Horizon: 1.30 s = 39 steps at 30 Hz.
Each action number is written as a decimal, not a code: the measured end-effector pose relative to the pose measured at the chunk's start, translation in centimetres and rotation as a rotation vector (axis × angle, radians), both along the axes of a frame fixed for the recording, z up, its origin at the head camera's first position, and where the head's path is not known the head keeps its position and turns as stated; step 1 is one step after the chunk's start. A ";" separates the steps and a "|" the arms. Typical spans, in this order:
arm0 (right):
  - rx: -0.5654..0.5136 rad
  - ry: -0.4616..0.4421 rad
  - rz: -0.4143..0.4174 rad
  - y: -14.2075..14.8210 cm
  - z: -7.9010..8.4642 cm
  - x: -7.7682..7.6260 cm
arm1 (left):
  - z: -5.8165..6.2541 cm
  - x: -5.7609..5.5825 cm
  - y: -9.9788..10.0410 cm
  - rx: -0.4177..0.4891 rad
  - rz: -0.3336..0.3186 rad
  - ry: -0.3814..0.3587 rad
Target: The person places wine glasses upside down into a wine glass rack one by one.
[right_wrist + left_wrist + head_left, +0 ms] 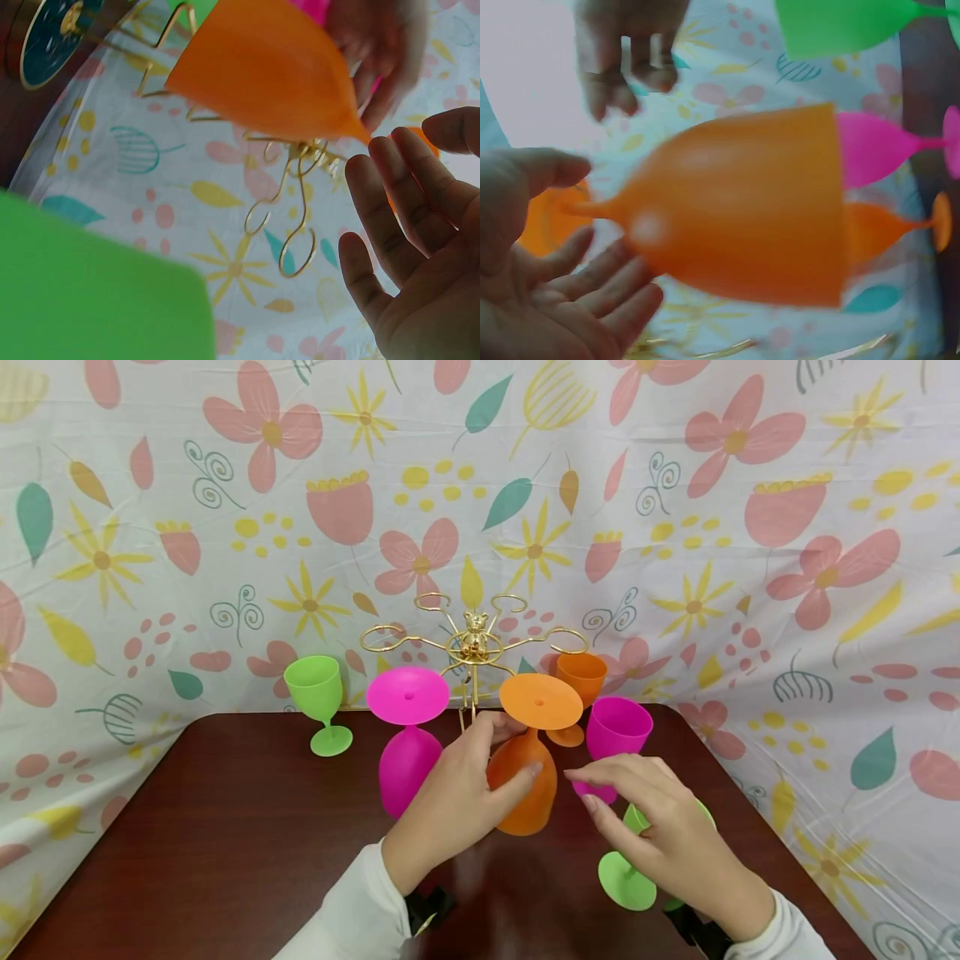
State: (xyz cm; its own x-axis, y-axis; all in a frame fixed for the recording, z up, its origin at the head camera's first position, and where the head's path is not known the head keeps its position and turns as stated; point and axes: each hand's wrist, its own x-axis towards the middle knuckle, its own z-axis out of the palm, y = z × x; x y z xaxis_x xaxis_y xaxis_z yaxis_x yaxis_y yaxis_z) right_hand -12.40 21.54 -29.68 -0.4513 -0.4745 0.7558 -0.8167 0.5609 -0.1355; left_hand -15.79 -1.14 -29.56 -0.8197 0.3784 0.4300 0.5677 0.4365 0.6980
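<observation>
Orange goblet [522, 806], rim [838, 247] down, left fingers [626, 311] loosely parted about its stem [596, 209], right fingers [382, 217] empty, apart.

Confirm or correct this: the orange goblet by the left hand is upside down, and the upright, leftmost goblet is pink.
The leftmost goblet is green, not pink, as the head view shows. The orange goblet by the left hand is indeed upside down.
</observation>
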 end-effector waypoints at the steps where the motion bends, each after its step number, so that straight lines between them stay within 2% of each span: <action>1: 0.001 -0.013 -0.009 0.2 0.0 -0.2 | 0.3 0.5 -0.3 -0.044 0.011 0.033; 4: 0.002 -0.062 -0.037 0.9 0.1 -0.8 | 1.1 2.1 -1.2 -0.157 0.025 0.138; 7: 0.006 -0.096 -0.065 1.6 0.1 -1.6 | 2.1 3.6 -2.3 -0.214 -0.016 0.223; 11: -0.004 -0.177 -0.064 2.5 0.2 -2.5 | 4.0 4.9 -3.7 -0.177 -0.104 0.327; 15: -0.048 -0.287 -0.060 2.9 1.0 -2.9 | 5.8 5.2 -4.7 -0.096 -0.149 0.421; 18: -0.052 -0.311 -0.079 3.1 1.4 -3.3 | 7.1 5.0 -5.5 -0.056 -0.149 0.425; 21: -0.026 -0.297 -0.100 3.4 1.5 -4.0 | 8.5 4.6 -6.2 -0.045 -0.136 0.411; 25: 0.002 -0.295 -0.108 3.8 1.6 -4.6 | 10.7 4.3 -6.8 -0.082 -0.112 0.412; 30: 0.034 -0.293 -0.108 3.9 2.2 -4.4 | 13.1 3.9 -7.2 -0.121 -0.102 0.438; 34: 0.059 -0.255 -0.100 3.8 2.6 -4.2 | 14.6 2.6 -7.8 -0.146 -0.053 0.462; 39: 0.083 -0.200 -0.093 4.0 3.0 -4.0 | 15.9 0.3 -8.1 -0.214 0.027 0.400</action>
